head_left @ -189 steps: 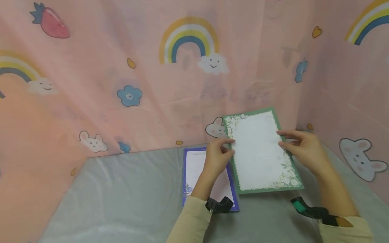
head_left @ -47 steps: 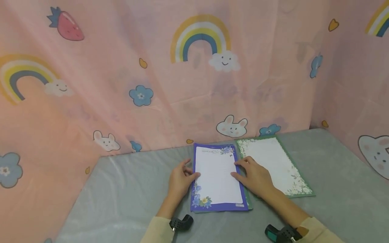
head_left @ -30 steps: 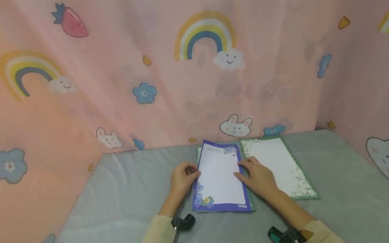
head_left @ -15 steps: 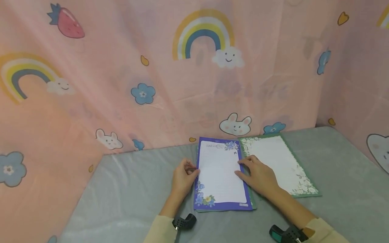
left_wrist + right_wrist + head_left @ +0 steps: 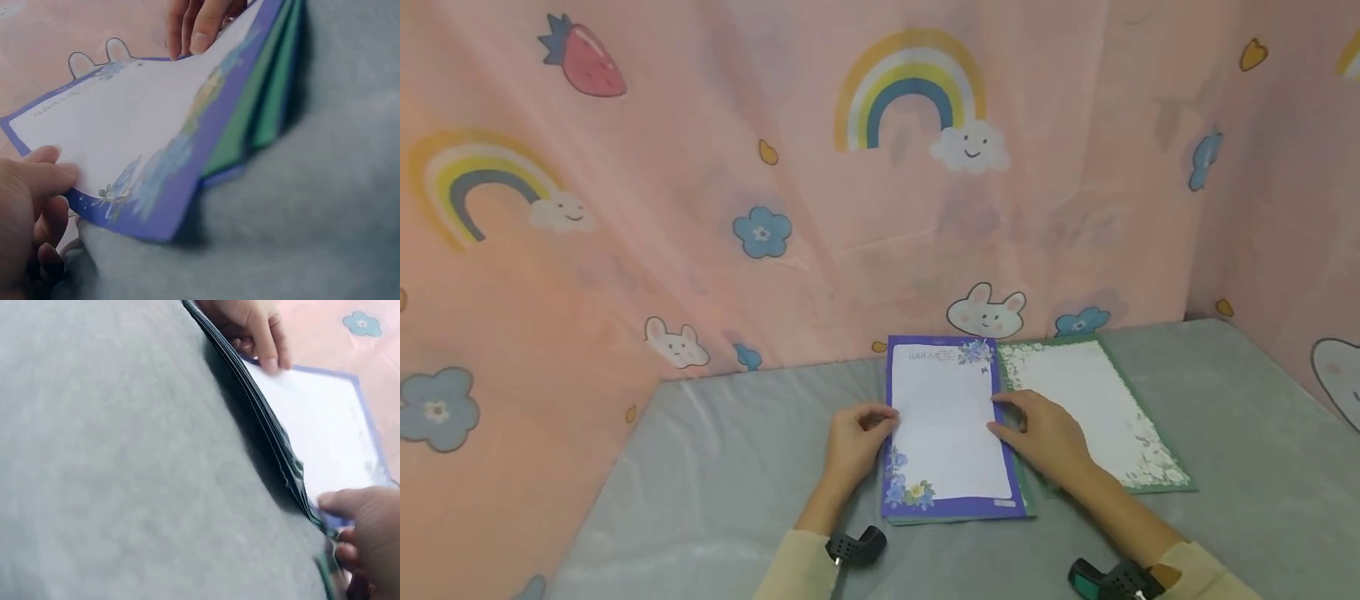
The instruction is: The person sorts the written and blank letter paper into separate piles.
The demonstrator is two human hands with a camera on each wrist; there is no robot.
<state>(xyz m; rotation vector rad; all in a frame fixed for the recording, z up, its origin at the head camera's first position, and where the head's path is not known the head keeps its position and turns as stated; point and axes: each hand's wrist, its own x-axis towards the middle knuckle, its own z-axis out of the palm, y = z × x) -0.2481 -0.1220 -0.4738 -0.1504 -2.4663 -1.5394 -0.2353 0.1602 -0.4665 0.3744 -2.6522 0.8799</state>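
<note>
A purple-bordered sheet of stationery paper (image 5: 951,417) with blue flowers in two corners lies uppermost on a small stack, between my hands. My left hand (image 5: 852,442) pinches its left edge between thumb and fingers. At the opposite edge my right hand (image 5: 1048,437) has thumb on top and fingers below, as the right wrist view shows. Green-edged sheets (image 5: 244,131) fan out beneath the purple one in the left wrist view. The layered edge of the stack (image 5: 269,425) appears in the right wrist view. To the right lies a green-bordered sheet (image 5: 1090,383) with white flowers, partly behind my right hand.
The grey table cover (image 5: 737,467) extends left and in front of the papers. A pink curtain (image 5: 850,275) printed with rainbows and bunnies stands behind the table and continues along the right side. Black wrist-worn devices (image 5: 856,546) sit near both sleeves.
Several seconds ago both hands held up the green-bordered sheet; now it lies at right. Both hands have since moved to the purple-topped stack. Its top sheet skewed, then straightened over the stack.
</note>
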